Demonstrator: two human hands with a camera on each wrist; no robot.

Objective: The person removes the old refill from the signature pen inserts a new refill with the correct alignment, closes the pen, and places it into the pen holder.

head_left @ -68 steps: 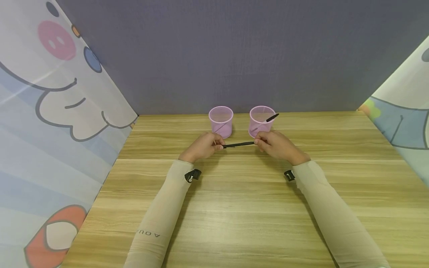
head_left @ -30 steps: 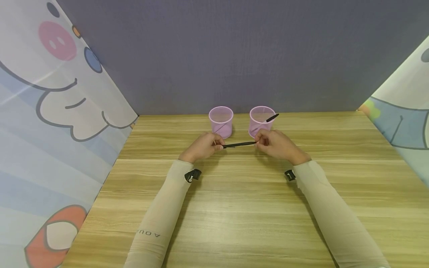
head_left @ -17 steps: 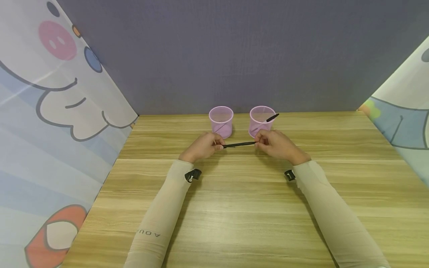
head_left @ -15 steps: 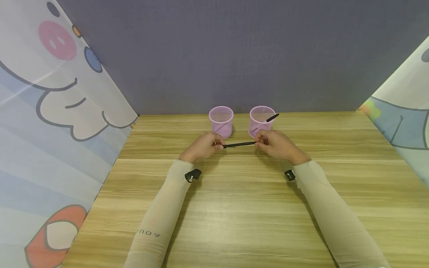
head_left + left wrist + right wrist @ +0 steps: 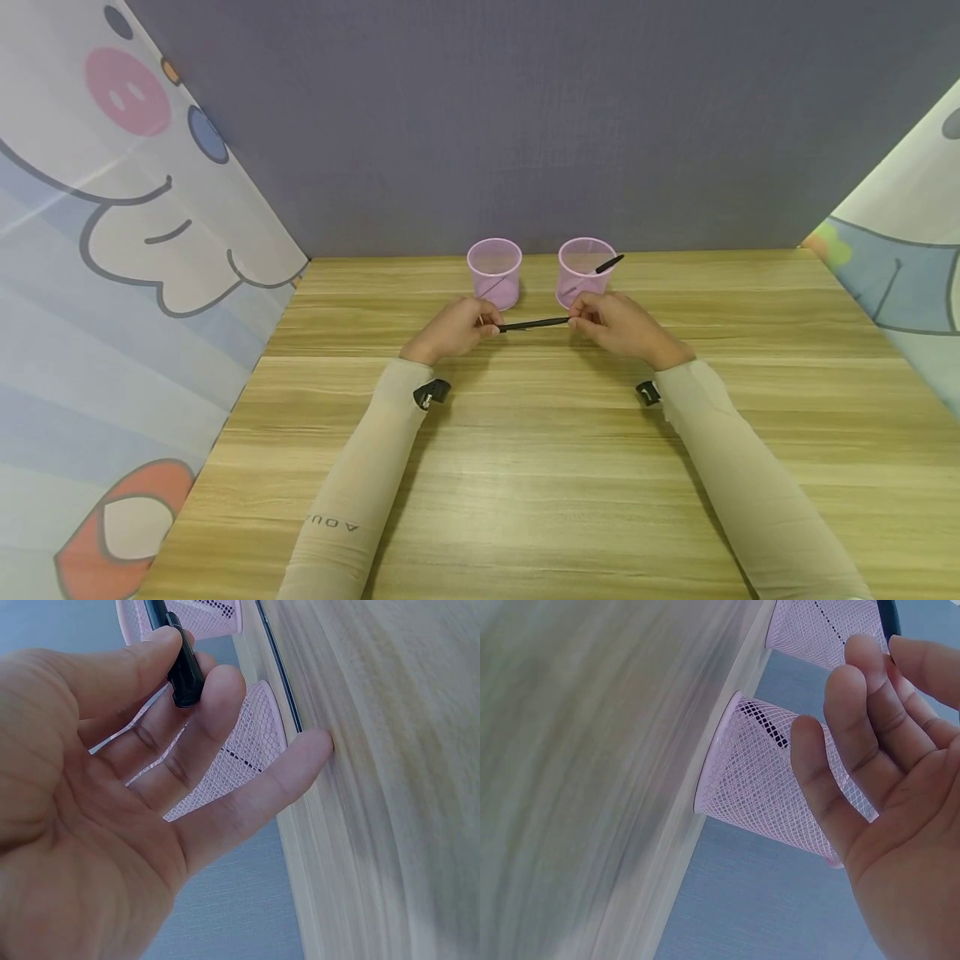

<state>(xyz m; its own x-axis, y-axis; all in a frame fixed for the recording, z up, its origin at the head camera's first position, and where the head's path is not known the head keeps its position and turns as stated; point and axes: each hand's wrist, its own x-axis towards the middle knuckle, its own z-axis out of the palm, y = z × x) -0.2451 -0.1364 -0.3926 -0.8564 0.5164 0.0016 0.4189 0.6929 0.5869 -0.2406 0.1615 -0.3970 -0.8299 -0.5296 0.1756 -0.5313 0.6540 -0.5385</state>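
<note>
A slim black pen (image 5: pixel 534 323) with a clip lies level between the two hands, above the wooden table. My left hand (image 5: pixel 453 327) pinches its clip end between thumb and fingers, and the little finger reaches down to the table in the left wrist view. At the other, tapered end, my right hand (image 5: pixel 622 327) pinches the tip with thumb and forefinger. A thin dark rod (image 5: pixel 277 664) lies along the table by the left little finger; I cannot tell its kind. Behind the hands stand a left pink mesh cup (image 5: pixel 495 254) and a right pink mesh cup (image 5: pixel 587 250).
Another black pen (image 5: pixel 610 263) leans in the right cup, its end above the rim. A thin dark line (image 5: pixel 492 286) shows through the left cup's mesh. A grey panel (image 5: pixel 525 125) closes the table's back; printed cloth (image 5: pixel 112 275) hangs at the sides.
The right fingertips have shifted slightly at the pen's tip, a little leftward since one second ago. The left hand, the pen's clip end and both cups have stayed in place.
</note>
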